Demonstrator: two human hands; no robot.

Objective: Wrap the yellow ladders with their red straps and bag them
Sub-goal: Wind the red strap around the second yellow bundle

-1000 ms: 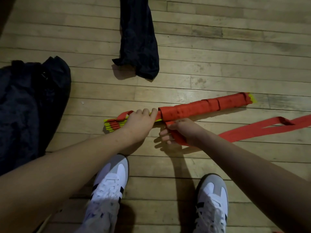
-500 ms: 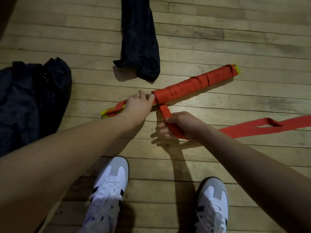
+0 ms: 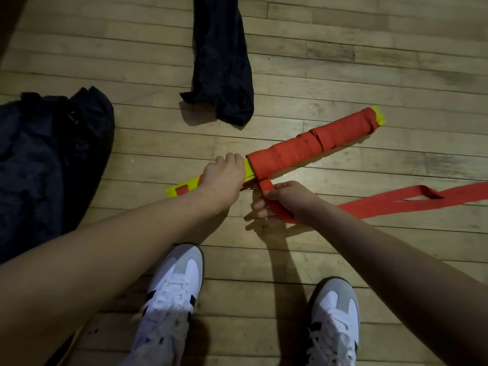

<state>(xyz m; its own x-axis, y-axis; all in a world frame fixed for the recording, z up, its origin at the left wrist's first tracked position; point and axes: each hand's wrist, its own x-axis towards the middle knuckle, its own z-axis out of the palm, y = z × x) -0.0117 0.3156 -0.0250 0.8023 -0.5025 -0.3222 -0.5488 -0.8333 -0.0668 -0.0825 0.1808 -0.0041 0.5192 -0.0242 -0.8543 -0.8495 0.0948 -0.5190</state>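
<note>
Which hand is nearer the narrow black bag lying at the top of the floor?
Left. The left hand grips the ladder bundle just below the narrow black bag; the right hand pinches the red strap lower and farther right.

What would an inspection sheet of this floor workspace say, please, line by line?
Surface: wooden plank floor, scuffed.
Job's things: yellow ladder bundle, mostly wrapped in red strap; loose strap tail trails to the right.
Bags: narrow dark bag beyond the bundle; larger dark bag at left.
Clutter: nothing seen.
Hands: left hand grips the bundle; right hand holds the strap.
Cables: nothing seen.
Surroundings: two white shoes.
</note>
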